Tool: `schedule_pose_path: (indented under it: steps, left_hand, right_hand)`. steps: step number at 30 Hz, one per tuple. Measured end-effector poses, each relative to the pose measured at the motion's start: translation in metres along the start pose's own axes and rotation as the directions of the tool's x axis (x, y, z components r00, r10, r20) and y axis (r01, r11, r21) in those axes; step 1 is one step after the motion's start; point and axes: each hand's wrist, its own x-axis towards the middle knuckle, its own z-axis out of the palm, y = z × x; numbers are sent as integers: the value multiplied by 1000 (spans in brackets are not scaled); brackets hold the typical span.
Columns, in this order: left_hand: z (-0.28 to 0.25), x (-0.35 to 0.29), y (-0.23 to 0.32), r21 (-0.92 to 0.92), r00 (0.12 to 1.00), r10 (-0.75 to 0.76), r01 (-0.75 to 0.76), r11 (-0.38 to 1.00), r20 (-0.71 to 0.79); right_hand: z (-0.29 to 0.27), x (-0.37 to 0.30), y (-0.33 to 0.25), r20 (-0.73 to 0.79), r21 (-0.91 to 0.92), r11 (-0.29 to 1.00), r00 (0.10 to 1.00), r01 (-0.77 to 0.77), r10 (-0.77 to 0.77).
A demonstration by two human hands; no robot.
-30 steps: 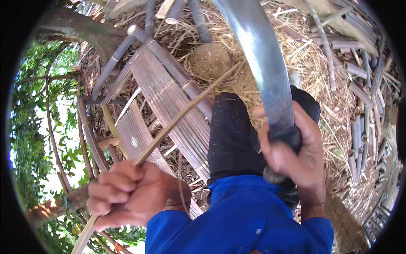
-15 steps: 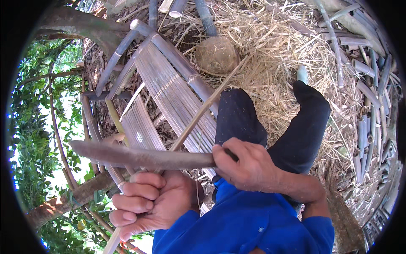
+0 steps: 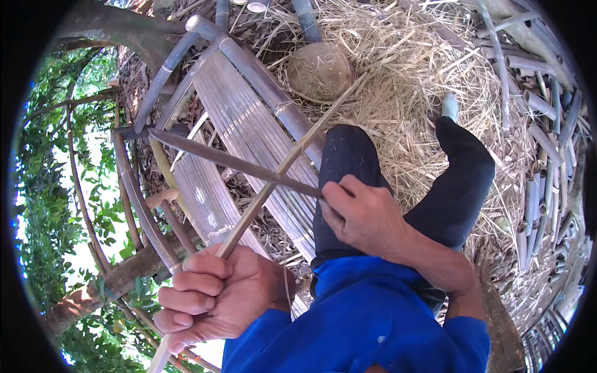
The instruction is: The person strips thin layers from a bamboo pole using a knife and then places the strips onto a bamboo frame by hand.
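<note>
My left hand [image 3: 217, 295] is closed in a fist around a long, thin bamboo strip [image 3: 250, 214]. The strip slants from the lower left, through the fist, up to the straw at the far side. My right hand [image 3: 364, 211] grips a machete at its handle, which the fingers mostly hide. The long dark blade [image 3: 214, 155] points to the upper left and lies across the strip, just beyond my left fist. I cannot tell whether the edge cuts into the strip.
A slatted bamboo bench [image 3: 242, 112] with a round pole frame stands left of my legs. Beyond it is a round wooden block [image 3: 320, 71]. Pale shavings [image 3: 410, 81] cover the ground. Bamboo pieces [image 3: 535, 205] lie at the right; a rail [image 3: 81, 304] and foliage are at the left.
My right hand has moved slightly away from my body, and the blade has swung from above my left fist farther out along the strip. My left hand keeps its hold.
</note>
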Motion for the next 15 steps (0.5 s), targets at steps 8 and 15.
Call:
schedule_pose_path:
  steps: [8,15]
  left_hand:
    - [-7,-2,0,13,1000,-19,18,1000,10]
    - [-7,-7,6,-66,1000,-25,26,998,4]
  right_hand:
    - [-1,3,27,56,-113,990,995,-80,87]
    - [8,11,73,-49,-249,951,984,-180,174]
